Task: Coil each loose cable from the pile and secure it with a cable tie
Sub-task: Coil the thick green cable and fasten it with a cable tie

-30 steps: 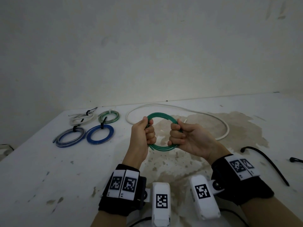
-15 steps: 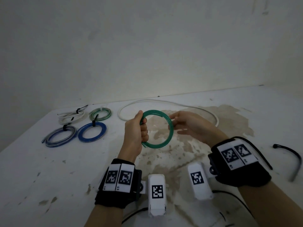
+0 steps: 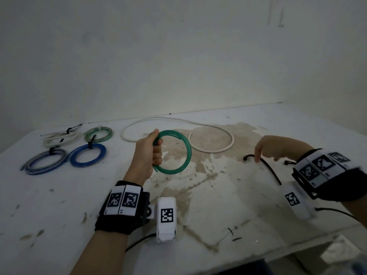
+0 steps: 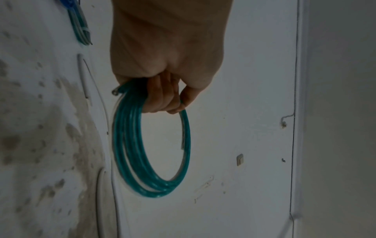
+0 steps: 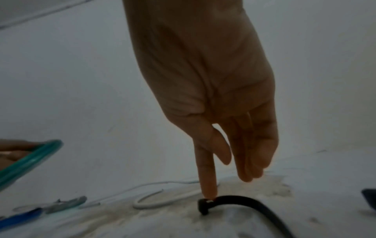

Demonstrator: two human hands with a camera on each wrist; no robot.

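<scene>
My left hand [image 3: 157,153] grips a coiled green cable [image 3: 189,153] by its left side and holds it upright above the table; the left wrist view shows the fingers [image 4: 164,96] curled round the strands of the coil [image 4: 126,145]. My right hand [image 3: 278,145] is off to the right with its fingers straight. Its index fingertip [image 5: 208,193] touches the head end of a black cable tie [image 5: 244,198] that lies on the table [image 3: 272,173]. A loose white cable [image 3: 210,151] sprawls behind the coil.
Several tied coils lie at the far left: blue [image 3: 87,165], grey-blue [image 3: 39,171], green-white [image 3: 108,133] and white [image 3: 59,138]. A second black tie [image 3: 289,162] shows beside my right wrist. The table's front edge [image 3: 297,253] runs at lower right; a wall stands behind.
My right hand let go of the green coil and moved right and down to the black cable tie. My left hand now holds the coil alone.
</scene>
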